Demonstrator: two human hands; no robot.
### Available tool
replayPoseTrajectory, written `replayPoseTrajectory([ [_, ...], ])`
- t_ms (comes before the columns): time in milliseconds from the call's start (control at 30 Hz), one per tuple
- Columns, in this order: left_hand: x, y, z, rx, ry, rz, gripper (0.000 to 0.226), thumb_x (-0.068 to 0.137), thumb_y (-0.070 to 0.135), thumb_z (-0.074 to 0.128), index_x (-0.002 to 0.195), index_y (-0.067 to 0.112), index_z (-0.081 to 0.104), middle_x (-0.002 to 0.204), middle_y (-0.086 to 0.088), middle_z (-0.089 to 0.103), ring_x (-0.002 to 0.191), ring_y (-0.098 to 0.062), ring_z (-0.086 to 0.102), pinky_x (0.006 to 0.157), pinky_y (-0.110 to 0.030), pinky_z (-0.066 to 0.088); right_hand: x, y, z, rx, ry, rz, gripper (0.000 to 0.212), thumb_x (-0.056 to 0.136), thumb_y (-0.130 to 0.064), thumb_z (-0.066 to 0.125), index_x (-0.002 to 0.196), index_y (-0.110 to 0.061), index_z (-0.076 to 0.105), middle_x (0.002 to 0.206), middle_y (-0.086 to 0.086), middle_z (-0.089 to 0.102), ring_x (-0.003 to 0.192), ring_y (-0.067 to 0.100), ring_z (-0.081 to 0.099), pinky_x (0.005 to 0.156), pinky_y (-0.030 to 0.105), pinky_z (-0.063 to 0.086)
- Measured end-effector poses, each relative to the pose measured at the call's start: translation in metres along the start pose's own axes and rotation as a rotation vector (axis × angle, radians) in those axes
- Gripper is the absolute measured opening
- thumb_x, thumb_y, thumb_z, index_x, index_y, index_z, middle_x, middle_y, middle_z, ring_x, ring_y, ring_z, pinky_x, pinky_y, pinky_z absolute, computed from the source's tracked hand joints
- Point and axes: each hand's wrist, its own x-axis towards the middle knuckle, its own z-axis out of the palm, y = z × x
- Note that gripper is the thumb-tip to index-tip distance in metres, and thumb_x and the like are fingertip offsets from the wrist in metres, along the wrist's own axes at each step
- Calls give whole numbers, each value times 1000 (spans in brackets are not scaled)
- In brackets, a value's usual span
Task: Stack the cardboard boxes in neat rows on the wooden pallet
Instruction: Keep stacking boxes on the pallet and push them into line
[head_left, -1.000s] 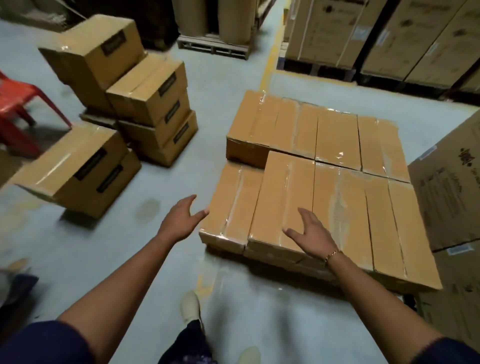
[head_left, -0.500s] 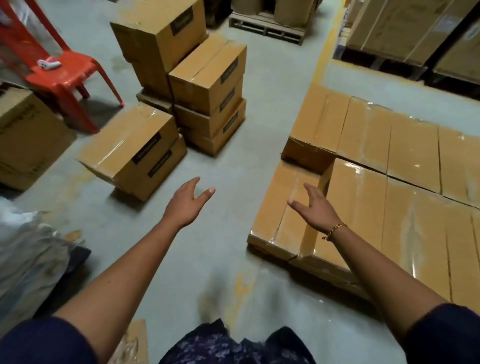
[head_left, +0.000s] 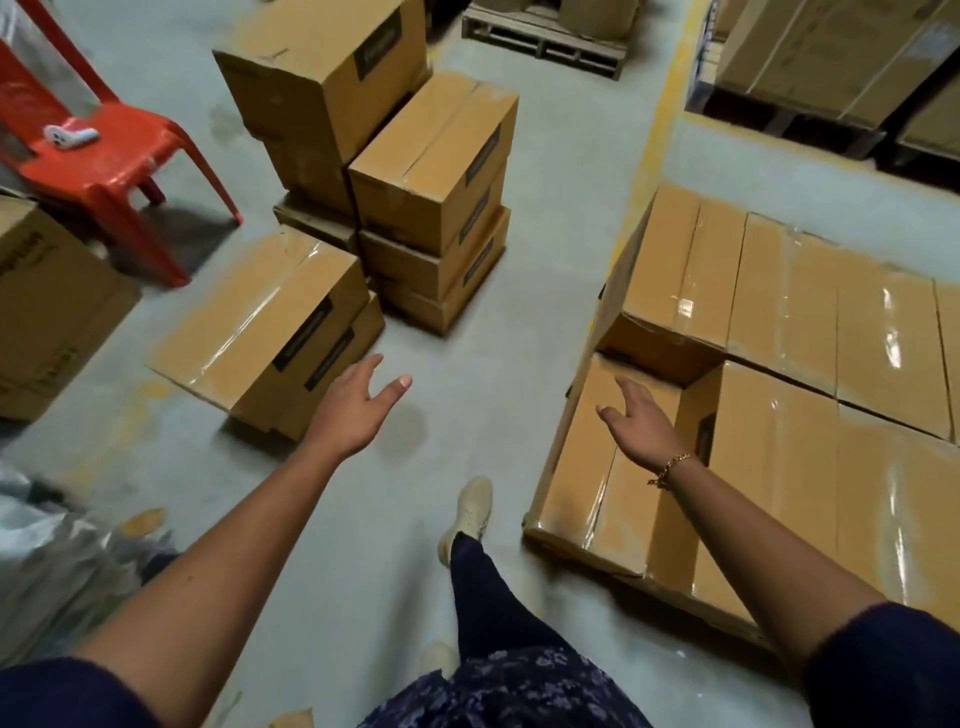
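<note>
Taped cardboard boxes (head_left: 810, 332) lie in tight rows at the right, hiding the pallet under them; one lower box (head_left: 587, 467) sits at the near left corner. A loose pile of boxes (head_left: 436, 171) stands on the floor ahead, with a tilted box (head_left: 260, 322) nearest me. My left hand (head_left: 358, 405) reaches out empty, fingers spread, just right of that tilted box. My right hand (head_left: 641, 423) hovers empty with relaxed fingers over the low corner box.
A red plastic chair (head_left: 104, 156) with a small white object on its seat stands at the left. A large carton (head_left: 47, 306) is at the left edge, crumpled plastic wrap (head_left: 52, 566) below it. Loaded pallets (head_left: 831, 57) line the back. My foot (head_left: 470, 512) steps on bare grey floor.
My view has swung left from the stacked rows toward the loose pile. My right hand lifted off the stacked box, and both hands now reach forward; I have stepped ahead.
</note>
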Motion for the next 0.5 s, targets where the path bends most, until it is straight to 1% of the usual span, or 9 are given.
replayPoseTrajectory([
  [133,82,8,-20,36,5,-7,72,99,63,50,159,28,34,166,-3,33,150,-28,34,118,-51,34,76,-26,0,25,-10,20,63,105,-37,48,160,-18,25,166,4,26,151,24,28,119,43,29],
  [200,125,17,-32,37,1,-14,70,100,61,50,159,27,35,165,-4,33,149,-28,35,117,-49,33,116,-45,-3,31,-40,28,65,105,-40,49,160,-16,25,166,4,27,150,24,30,118,41,30],
  [267,168,28,-43,52,-10,1,69,101,59,50,159,24,36,164,-6,35,148,-28,36,116,-46,33,152,-68,-10,34,-62,27,68,104,-44,49,160,-15,25,166,5,26,151,24,28,119,39,28],
  [367,225,48,-61,62,-13,26,70,101,60,50,159,22,37,163,-6,38,149,-28,36,118,-45,32,208,-101,-23,34,-90,2,71,103,-49,49,161,-15,23,167,5,23,149,26,33,119,39,27],
  [433,262,60,-73,55,-11,27,71,100,61,50,158,23,38,163,-6,37,149,-28,35,118,-46,33,245,-124,-32,43,-90,-11,72,103,-51,48,161,-15,23,167,3,23,152,23,26,121,39,24],
  [500,299,71,-86,51,-6,40,70,101,58,52,158,21,38,163,-7,38,147,-28,37,117,-43,34,280,-147,-38,41,-86,-18,73,103,-52,48,161,-17,23,167,2,23,153,21,23,121,40,24],
])
